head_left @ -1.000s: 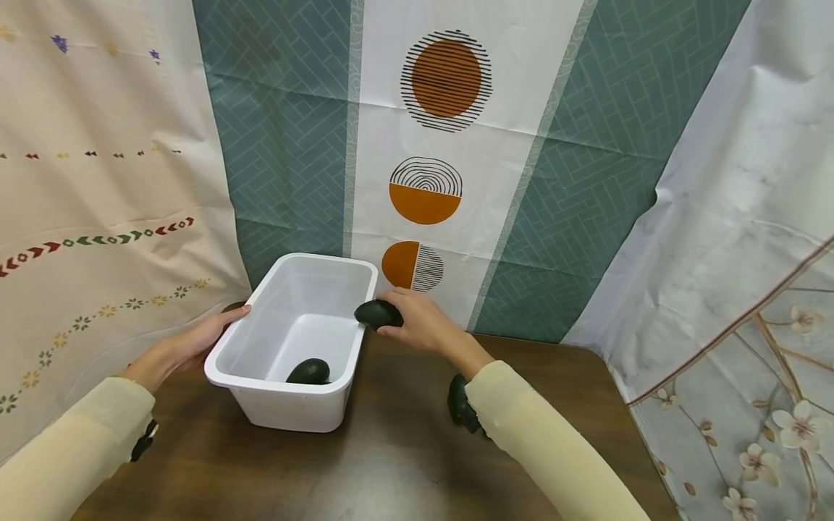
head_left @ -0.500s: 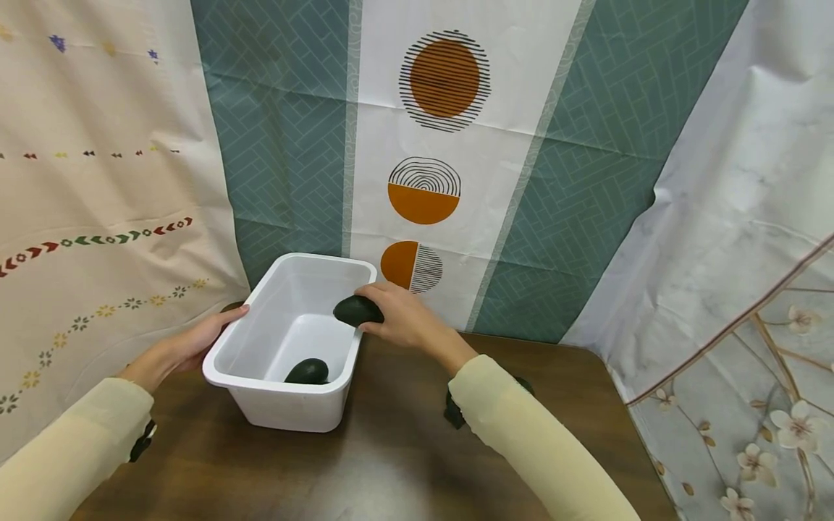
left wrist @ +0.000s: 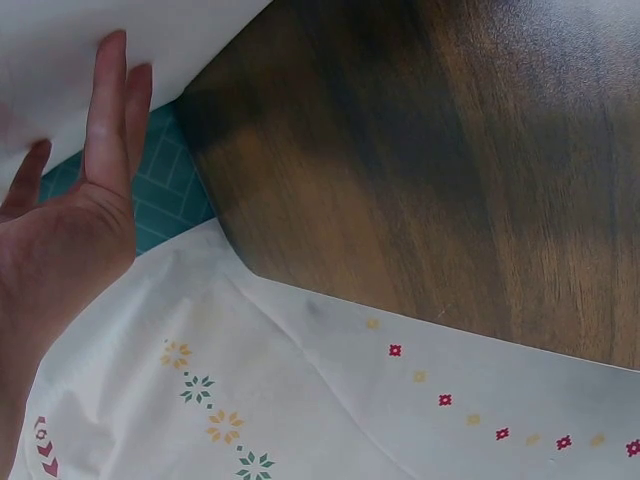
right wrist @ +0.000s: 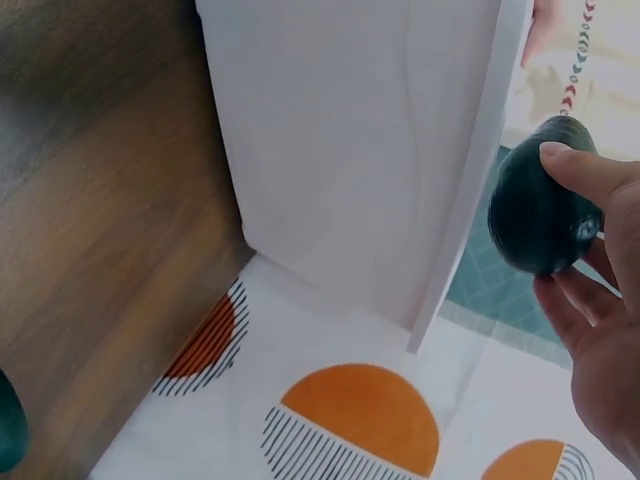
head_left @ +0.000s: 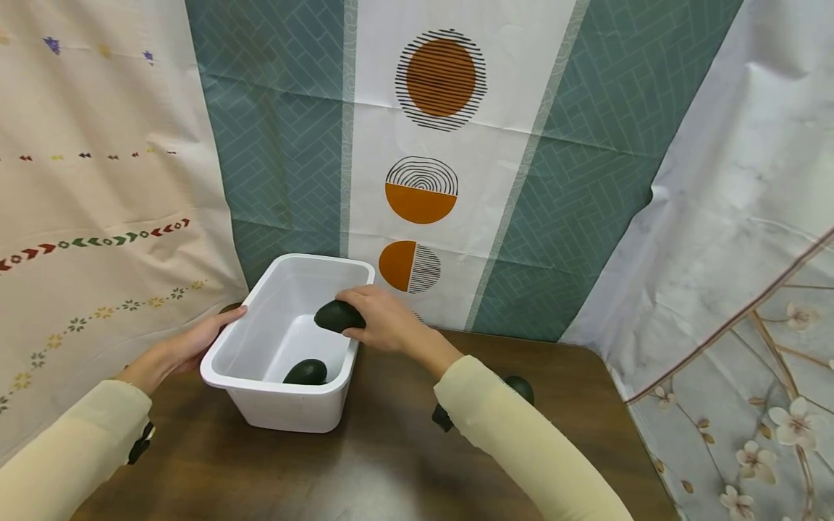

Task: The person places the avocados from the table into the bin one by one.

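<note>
A white plastic bin (head_left: 283, 407) stands on the table with one dark green avocado (head_left: 306, 372) showing at its near end. My right hand (head_left: 384, 318) pinches another avocado (head_left: 339, 316) between thumb and fingertips, over the bin's right rim and opening. The right wrist view shows this avocado (right wrist: 540, 205) at rim height, with the thumb on one side and fingers on the other. Against the bin's left side rests my left hand (head_left: 195, 344); in the left wrist view its extended fingers (left wrist: 106, 120) lie along the white outer wall.
More dark green produce (head_left: 520, 389) lies on the brown wooden table (head_left: 391, 463), partly hidden behind the right sleeve (head_left: 521, 427). Patterned cloths hang at the back (head_left: 280, 145), left (head_left: 98, 202) and right (head_left: 736, 325), close around the table's edges.
My right hand has moved left with its avocado, from just outside the bin's right rim to over the opening. The left hand and bin have stayed in place.
</note>
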`<action>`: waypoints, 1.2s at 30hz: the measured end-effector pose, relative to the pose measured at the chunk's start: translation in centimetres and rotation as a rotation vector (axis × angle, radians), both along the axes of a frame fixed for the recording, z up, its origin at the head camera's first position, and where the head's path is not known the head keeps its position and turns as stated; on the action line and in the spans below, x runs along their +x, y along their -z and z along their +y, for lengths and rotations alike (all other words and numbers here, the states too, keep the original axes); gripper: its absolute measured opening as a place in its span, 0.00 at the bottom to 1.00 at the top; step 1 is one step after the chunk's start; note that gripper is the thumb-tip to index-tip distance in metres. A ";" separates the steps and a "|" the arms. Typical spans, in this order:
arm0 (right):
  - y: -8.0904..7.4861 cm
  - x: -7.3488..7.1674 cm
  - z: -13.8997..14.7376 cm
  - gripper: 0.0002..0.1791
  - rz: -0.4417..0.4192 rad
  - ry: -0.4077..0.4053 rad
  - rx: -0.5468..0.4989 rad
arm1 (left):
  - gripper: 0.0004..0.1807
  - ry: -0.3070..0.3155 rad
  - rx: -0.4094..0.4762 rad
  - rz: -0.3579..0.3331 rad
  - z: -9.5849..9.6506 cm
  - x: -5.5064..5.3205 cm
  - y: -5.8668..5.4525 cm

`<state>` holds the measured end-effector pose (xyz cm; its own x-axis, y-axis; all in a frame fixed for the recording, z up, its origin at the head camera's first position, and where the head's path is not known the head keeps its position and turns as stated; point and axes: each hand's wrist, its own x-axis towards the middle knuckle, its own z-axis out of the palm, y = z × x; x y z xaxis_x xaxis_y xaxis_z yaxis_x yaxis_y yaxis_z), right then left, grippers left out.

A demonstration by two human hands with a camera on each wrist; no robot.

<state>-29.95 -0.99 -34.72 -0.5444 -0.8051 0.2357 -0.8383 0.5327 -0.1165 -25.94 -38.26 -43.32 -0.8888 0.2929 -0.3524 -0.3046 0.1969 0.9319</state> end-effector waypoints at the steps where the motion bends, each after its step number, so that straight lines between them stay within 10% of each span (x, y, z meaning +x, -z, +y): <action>1: 0.0 0.1 -0.1 0.32 -0.005 -0.005 -0.009 | 0.40 0.000 0.004 -0.001 0.0 0.0 0.1; 36: 0.5 0.3 -1.8 0.32 -0.555 0.141 -0.749 | 0.41 -0.010 -0.010 0.025 -0.1 0.0 0.3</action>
